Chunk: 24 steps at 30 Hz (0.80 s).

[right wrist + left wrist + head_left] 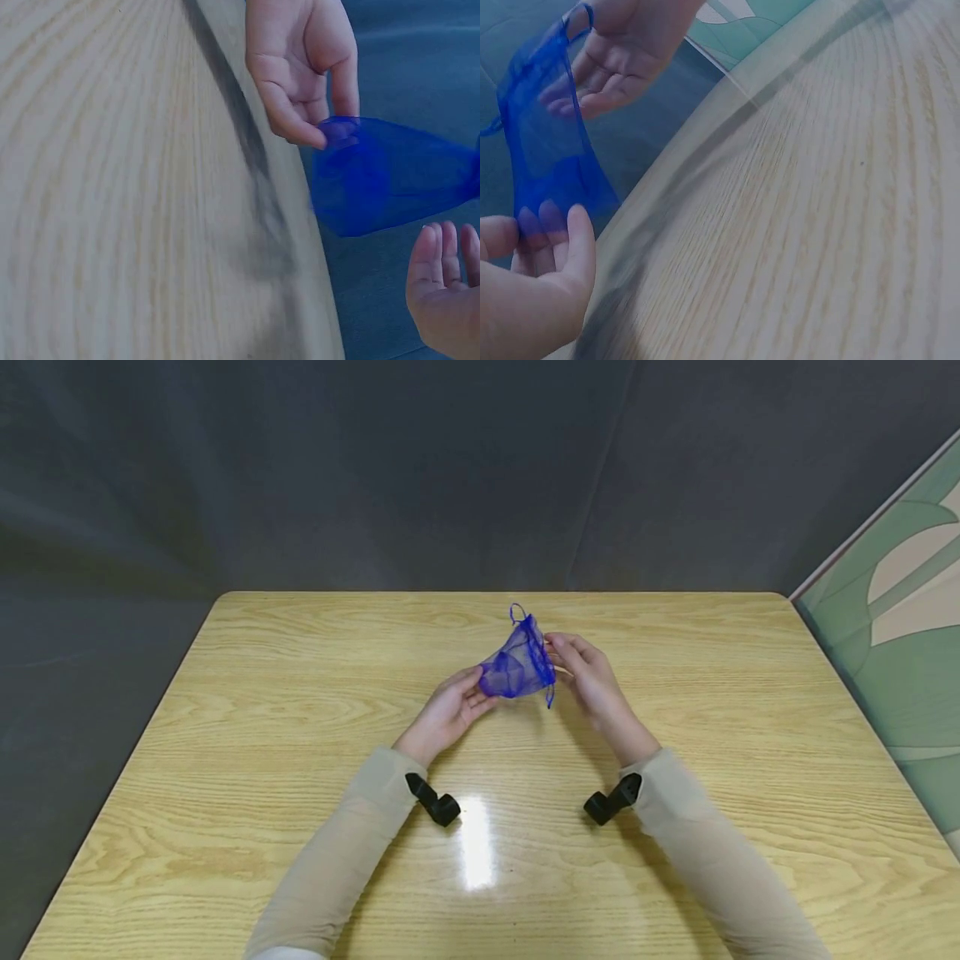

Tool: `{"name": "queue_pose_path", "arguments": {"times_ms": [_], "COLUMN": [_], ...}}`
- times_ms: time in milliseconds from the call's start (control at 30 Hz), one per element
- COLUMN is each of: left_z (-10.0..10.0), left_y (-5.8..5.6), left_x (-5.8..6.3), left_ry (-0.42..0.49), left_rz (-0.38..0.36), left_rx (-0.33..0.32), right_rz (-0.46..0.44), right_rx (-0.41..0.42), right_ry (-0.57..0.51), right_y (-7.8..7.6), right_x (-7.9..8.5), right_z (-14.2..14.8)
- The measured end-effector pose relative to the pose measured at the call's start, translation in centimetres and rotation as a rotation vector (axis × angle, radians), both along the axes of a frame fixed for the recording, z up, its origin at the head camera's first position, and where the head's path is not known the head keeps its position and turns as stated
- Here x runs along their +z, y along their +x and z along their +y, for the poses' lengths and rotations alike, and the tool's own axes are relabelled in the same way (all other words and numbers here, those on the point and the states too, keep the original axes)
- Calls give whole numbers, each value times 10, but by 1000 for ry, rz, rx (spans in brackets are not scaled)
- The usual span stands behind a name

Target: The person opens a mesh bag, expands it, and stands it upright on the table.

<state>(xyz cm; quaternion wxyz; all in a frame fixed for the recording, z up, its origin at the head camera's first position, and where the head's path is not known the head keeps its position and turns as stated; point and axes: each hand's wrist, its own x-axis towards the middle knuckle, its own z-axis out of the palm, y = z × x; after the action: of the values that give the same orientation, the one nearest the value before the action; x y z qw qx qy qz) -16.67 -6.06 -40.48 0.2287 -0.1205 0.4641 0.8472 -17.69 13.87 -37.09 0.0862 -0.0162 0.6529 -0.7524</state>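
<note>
A small sheer blue drawstring bag [517, 664] hangs above the wooden table between both hands. My left hand [450, 706] pinches its closed lower corner between thumb and fingers; the fingertips [551, 217] show through the mesh. The gathered mouth faces right, with a cord loop sticking out at each side. My right hand [592, 681] is at this mouth, its fingertips right at the rim. In the right wrist view the visible fingers [426, 247] of that hand are extended just below the bag [390, 176]. Darker folds of fabric show inside the bag.
The light wooden table [262, 760] extends under both forearms, with a bright reflection near its middle. A dark grey curtain [420, 477] stands behind its far edge. At the right is a green leaf-patterned panel [907, 635]. Black cameras sit on both wrists.
</note>
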Motion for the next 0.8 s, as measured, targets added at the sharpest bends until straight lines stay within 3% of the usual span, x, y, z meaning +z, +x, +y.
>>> {"name": "queue_pose_path", "arguments": {"times_ms": [233, 400, 800], "left_z": [1, 1, 0], "left_y": [1, 0, 1], "left_x": [-1, -2, -1], "left_ry": [-14, 6, 4], "left_rz": [-6, -2, -2], "left_rx": [60, 78, 96], "right_rz": [-3, -19, 27], "right_rx": [26, 12, -97], "right_ry": [77, 60, 45], "right_y": [-1, -1, -2], "right_x": [3, 2, 2], "right_z": [1, 0, 1]}}
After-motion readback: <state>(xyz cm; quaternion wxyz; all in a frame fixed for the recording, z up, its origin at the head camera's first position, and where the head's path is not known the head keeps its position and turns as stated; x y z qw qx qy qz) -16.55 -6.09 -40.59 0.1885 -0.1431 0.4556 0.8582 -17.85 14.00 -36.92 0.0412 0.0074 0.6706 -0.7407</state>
